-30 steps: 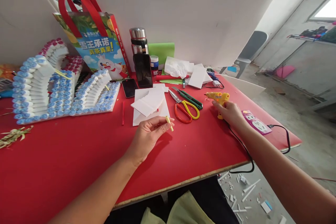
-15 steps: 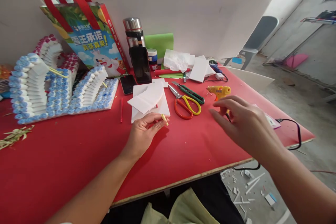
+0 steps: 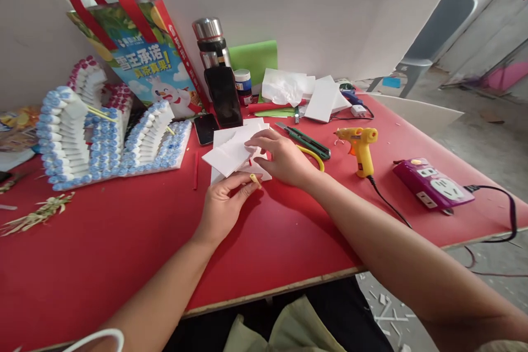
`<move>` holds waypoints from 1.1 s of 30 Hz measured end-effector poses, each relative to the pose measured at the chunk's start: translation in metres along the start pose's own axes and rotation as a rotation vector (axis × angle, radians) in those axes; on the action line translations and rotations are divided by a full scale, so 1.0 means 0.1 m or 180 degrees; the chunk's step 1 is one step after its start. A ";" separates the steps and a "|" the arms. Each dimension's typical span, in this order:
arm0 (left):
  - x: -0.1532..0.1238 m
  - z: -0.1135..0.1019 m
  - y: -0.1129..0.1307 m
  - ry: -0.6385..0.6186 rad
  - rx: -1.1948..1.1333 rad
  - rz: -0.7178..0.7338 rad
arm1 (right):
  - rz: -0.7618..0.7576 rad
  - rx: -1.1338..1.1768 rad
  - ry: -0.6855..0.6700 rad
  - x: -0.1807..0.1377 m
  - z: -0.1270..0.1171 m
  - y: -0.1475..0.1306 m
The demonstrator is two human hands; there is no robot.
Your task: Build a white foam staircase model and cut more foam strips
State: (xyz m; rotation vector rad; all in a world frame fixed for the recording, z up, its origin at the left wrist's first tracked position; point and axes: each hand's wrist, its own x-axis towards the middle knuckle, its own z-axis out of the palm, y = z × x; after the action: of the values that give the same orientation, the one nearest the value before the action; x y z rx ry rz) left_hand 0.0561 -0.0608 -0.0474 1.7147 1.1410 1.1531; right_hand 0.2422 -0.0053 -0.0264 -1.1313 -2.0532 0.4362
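Note:
My left hand [image 3: 225, 203] pinches a short pale-yellow stick [image 3: 256, 180] between thumb and fingertips, above the near edge of some white foam boards [image 3: 226, 157]. Over the right part of those boards is my right hand [image 3: 284, 158], palm down, fingers curved and apart with nothing seen in them. A small red piece [image 3: 249, 162] shows below its fingertips; whether they touch a board I cannot tell. Scissors lie mostly hidden beneath my right hand, only the yellow handle [image 3: 317, 156] showing. Beyond it rests a green utility knife [image 3: 309, 143].
A yellow glue gun [image 3: 363, 151] and purple power strip [image 3: 437, 184] with cords stand right. Blue-and-white models [image 3: 66, 143], a gift bag [image 3: 152, 66], phones [image 3: 223, 96] and a steel flask [image 3: 208, 33] stand left and behind. A red stick [image 3: 195, 170] lies left of the boards.
My right hand has moved left from beside the glue gun to above the white boards, now covering most of the scissors. My left hand still pinches the yellow stick. The view has shifted slightly.

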 end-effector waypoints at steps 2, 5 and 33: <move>0.01 0.01 0.02 0.0047 0.0049 -0.0068 | -0.0103 0.0052 0.0044 -0.06 0.04 0.04; 0.02 0.02 0.05 0.0079 0.0068 -0.0254 | -0.0177 -0.0038 0.0062 -0.09 0.04 0.07; 0.13 -0.20 0.12 0.0136 -0.0907 -0.1697 | 0.0046 -0.0271 0.0107 -0.09 0.08 0.09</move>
State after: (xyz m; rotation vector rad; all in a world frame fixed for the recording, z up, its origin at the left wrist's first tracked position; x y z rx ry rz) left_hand 0.0427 -0.0504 -0.0268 1.0833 1.2871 0.9591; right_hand 0.2443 -0.0074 -0.0413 -1.1965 -2.0523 0.3372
